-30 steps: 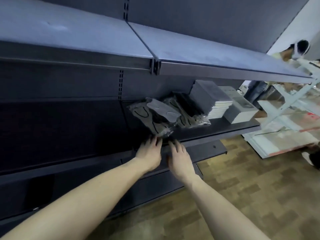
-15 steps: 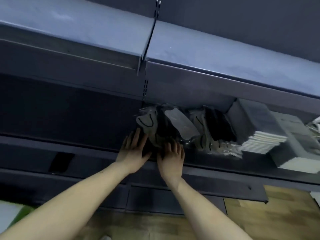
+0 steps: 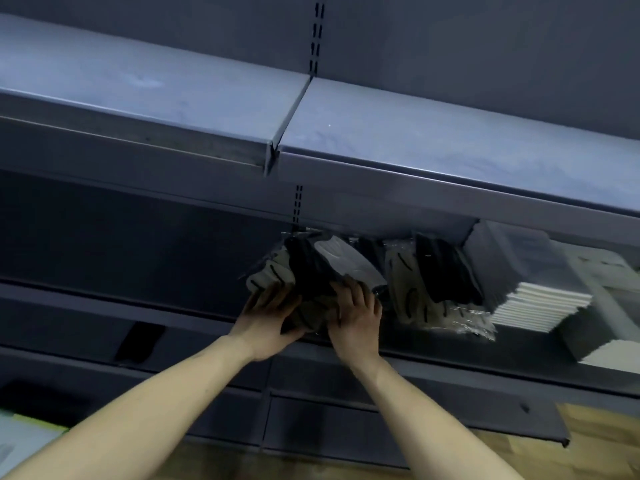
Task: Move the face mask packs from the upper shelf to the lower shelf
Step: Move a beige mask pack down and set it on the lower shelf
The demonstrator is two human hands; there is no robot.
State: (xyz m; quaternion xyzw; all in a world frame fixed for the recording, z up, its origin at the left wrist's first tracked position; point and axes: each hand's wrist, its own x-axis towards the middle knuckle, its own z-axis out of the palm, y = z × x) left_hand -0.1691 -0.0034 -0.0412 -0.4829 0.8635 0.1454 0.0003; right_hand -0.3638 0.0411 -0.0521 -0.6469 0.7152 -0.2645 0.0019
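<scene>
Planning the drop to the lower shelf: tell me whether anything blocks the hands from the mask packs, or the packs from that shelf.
Nothing blocks the hands: the left hand and right hand already hold the nearer mask packs. The lower shelf shows no visible obstacle beside them.

Your two forearms show bare from the bottom edge of the view right up to the wrists, with no sleeve, cuff or glove on either one. Your left hand [image 3: 268, 322] and right hand [image 3: 356, 317] wear nothing that shows: no ring, watch or band. Your fingernails are too blurred to make out.
</scene>
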